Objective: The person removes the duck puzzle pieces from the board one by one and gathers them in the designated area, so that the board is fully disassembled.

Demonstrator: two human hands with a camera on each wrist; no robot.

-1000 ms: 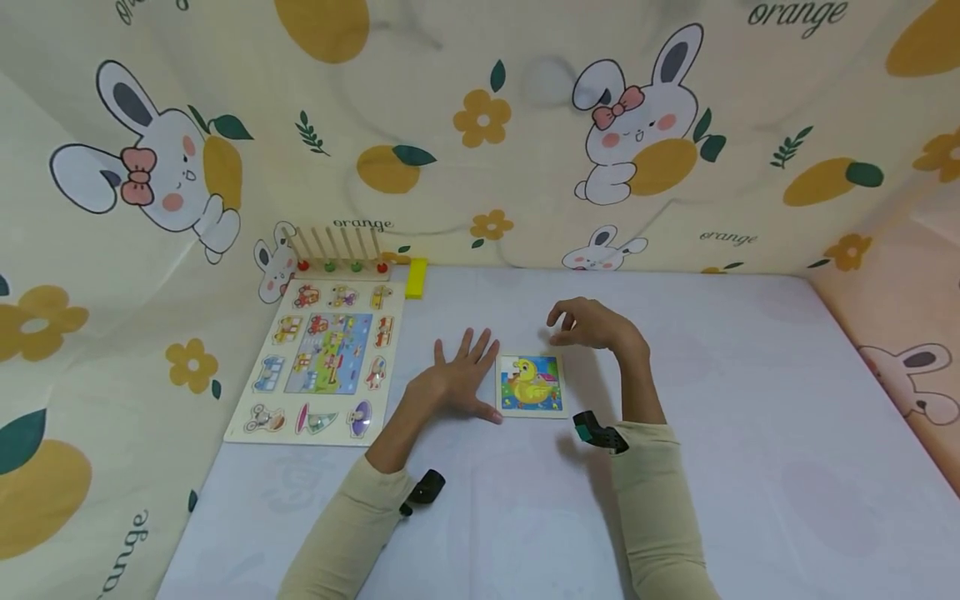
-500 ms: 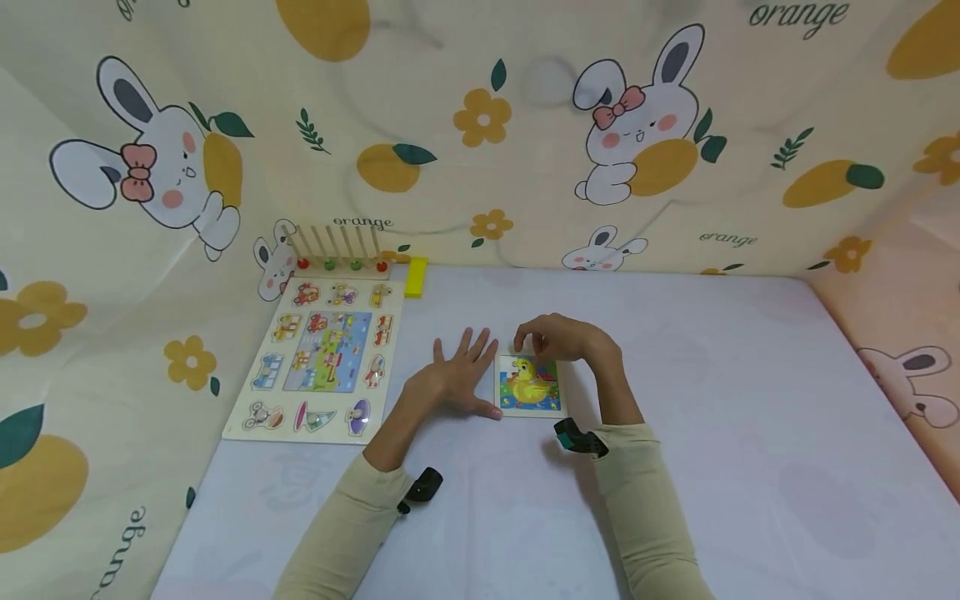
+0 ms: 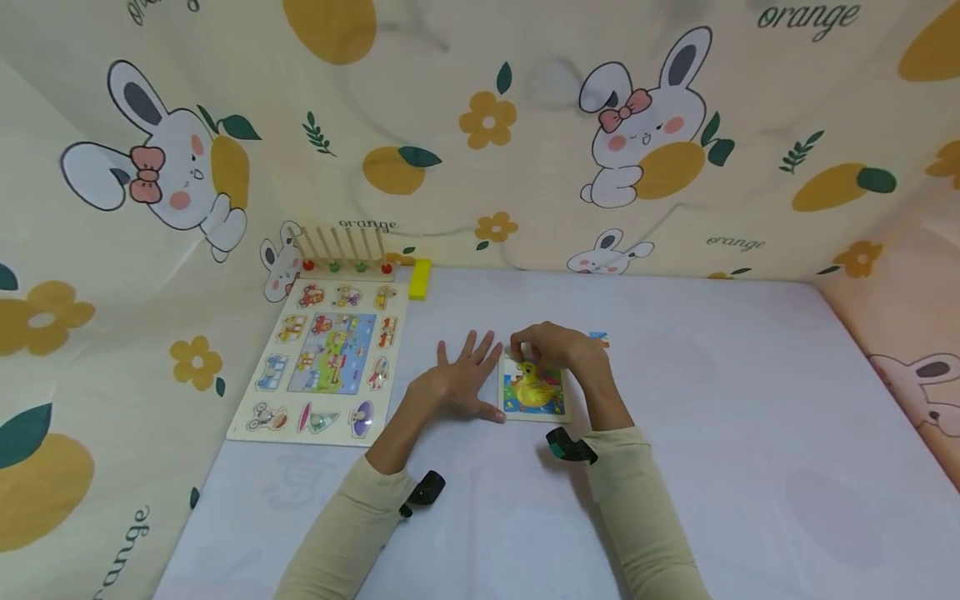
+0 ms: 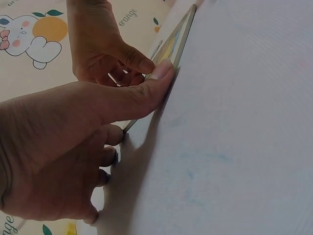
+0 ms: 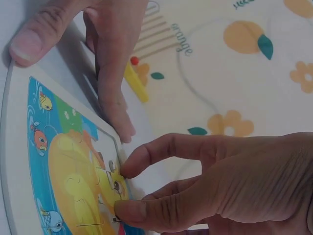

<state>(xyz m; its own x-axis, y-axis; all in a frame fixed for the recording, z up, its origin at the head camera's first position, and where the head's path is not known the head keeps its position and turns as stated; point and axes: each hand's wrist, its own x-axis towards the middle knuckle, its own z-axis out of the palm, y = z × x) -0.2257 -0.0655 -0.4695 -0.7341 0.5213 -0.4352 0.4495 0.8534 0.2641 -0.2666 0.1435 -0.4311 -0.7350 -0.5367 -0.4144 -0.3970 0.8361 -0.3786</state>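
A square jigsaw puzzle [image 3: 534, 393] with a yellow duck lies in a pale frame on the table. My left hand [image 3: 463, 385] is spread beside it, the thumb resting on the frame's edge, as the left wrist view shows. Over the far side of the puzzle is my right hand [image 3: 551, 343]. Its thumb and index finger pinch a puzzle piece [image 5: 116, 185] with the duck's eye. Next to this piece, a bare pale patch shows in the frame. Partly behind the right hand, a loose puzzle piece [image 3: 600, 337] lies on the table.
A large puzzle board [image 3: 252, 421] with vehicle and toy pictures lies at the left. Behind it stands a rack of wooden rods [image 3: 345, 250] with red and green beads. A yellow block [image 3: 420, 280] is beside the rack. Patterned cloth hangs behind the table.
My right hand has moved left from beside the puzzle to its far edge, and its fingers have closed on a piece. The loose piece has come into view. My left hand stays put.
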